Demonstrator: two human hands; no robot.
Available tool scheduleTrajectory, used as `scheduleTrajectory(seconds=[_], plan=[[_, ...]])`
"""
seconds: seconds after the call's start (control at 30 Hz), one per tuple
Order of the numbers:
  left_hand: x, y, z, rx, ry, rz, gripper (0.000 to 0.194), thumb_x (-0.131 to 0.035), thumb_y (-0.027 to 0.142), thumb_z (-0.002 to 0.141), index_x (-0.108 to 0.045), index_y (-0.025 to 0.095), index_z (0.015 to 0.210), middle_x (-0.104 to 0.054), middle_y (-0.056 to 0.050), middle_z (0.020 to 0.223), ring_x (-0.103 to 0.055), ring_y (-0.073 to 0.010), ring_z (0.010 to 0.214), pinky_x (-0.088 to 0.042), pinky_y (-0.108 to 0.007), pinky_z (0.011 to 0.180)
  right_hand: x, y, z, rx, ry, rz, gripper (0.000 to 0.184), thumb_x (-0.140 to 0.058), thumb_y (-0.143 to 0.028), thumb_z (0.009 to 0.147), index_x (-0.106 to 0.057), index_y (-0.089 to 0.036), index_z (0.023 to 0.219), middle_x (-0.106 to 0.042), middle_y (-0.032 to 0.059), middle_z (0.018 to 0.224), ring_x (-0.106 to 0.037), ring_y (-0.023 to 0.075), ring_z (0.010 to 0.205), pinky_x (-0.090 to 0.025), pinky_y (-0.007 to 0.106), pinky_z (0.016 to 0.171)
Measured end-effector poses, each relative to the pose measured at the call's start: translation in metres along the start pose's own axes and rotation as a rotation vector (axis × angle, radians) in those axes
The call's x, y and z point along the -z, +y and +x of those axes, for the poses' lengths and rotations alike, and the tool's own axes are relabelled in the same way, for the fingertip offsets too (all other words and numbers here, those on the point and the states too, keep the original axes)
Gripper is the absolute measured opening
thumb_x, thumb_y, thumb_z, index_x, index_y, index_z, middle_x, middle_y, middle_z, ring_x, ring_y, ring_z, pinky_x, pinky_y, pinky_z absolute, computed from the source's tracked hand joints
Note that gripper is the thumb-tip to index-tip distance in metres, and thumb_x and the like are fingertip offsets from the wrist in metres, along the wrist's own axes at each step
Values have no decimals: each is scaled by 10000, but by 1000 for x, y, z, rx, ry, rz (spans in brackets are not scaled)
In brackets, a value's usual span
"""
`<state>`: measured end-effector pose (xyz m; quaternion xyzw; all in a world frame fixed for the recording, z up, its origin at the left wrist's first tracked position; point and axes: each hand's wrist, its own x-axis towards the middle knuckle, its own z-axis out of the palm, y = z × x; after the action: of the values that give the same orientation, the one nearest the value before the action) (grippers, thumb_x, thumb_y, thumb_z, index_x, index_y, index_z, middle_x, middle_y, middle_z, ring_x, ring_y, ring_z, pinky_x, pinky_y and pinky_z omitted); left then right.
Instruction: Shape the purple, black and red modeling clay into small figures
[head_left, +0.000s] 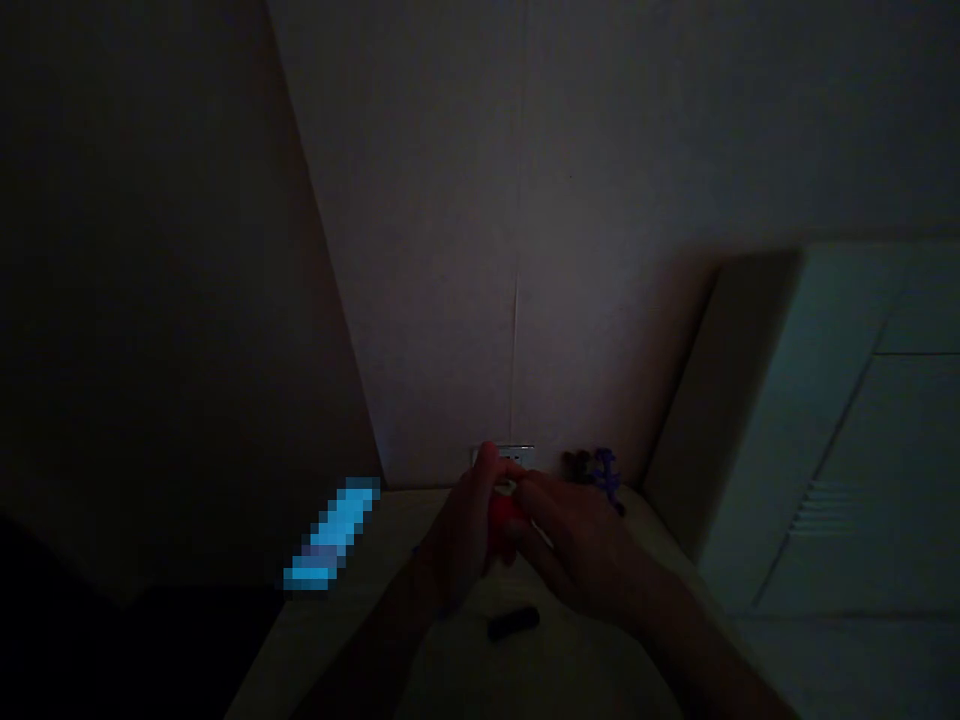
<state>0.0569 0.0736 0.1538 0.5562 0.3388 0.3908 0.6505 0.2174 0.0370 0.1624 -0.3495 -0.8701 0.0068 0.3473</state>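
The room is very dark. My left hand [466, 525] and my right hand [577, 545] meet low in the middle of the view, over a pale surface [570, 660]. Both have their fingers curled round a small red object [501, 515] held between them. What the red object is I cannot make out. A short dark cylinder [513, 622] lies on the surface just below my hands.
A glowing blue pixelated patch [332, 537] sits to the left. A purple and dark tangle [600, 472] lies by the wall behind my right hand. A small pale plate [517, 455] is on the wall. A pale cabinet [847, 440] stands at right.
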Motion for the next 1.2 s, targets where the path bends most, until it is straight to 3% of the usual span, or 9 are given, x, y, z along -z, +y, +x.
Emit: scheduleTrajectory(seconds=[0.1,0.23,0.43,0.53,0.77,0.93,1.07,1.13,1.2], plan=[[-5,-1,-2,-165,89,112,757,-344,828,961,-701,161,992,-527,12,541,-501,-147,516,-373,-233,473,-11,1,2,-2,48,100,299,-373,-276,1106,-542,-207,869,-663,36,788,-595,160,645,-412,281,624],[-12,1,-5,-346,195,245,657,-359,729,1025,-704,170,1042,-562,6,615,-535,-149,569,-431,-247,537,-20,1,3,-62,176,240,339,-365,-252,1092,-520,-208,794,-588,-4,690,-531,133,585,-380,265,595],[-11,3,-4,-496,216,415,438,-595,605,988,-661,183,1087,-665,-14,780,-568,-149,652,-431,-243,576,-23,10,6,-399,454,382,444,-400,-407,1100,-478,-217,707,-456,-38,620,-412,124,551,-308,269,534],[-12,3,-4,-502,234,508,350,-627,532,990,-668,189,1047,-684,-21,818,-586,-156,689,-448,-253,615,-22,13,6,-514,515,530,471,-438,-503,1090,-489,-218,718,-420,-45,625,-376,126,559,-301,266,521],[-14,8,-9,-524,143,452,352,-478,490,1072,-641,193,976,-666,-22,775,-601,-154,675,-460,-247,624,-19,9,1,-377,299,643,585,-330,-582,1114,-522,-204,711,-483,-25,606,-440,130,566,-353,263,547],[-10,9,-13,-525,117,404,354,-520,495,1047,-646,194,910,-636,-8,700,-585,-145,601,-451,-224,565,-24,3,0,-390,293,796,587,-347,-595,1108,-527,-203,710,-480,-31,582,-439,118,525,-349,250,513],[-11,5,-15,-485,107,259,448,-504,566,1033,-646,187,841,-523,17,610,-452,-119,494,-369,-206,471,-21,-1,1,-428,243,935,638,-359,-639,1086,-524,-205,648,-480,-26,527,-451,122,485,-364,251,483],[-12,5,-14,-489,131,278,451,-492,548,1042,-621,190,799,-508,17,606,-437,-119,507,-354,-211,482,-15,-1,1,-451,238,897,638,-350,-658,1078,-519,-212,655,-477,-29,520,-461,128,481,-376,257,486],[-12,6,-13,-516,190,365,451,-481,519,1051,-591,193,760,-528,7,624,-457,-128,551,-351,-227,516,-9,0,1,-413,219,719,612,-392,-699,1049,-551,-209,719,-520,-21,574,-483,136,518,-375,262,508]])
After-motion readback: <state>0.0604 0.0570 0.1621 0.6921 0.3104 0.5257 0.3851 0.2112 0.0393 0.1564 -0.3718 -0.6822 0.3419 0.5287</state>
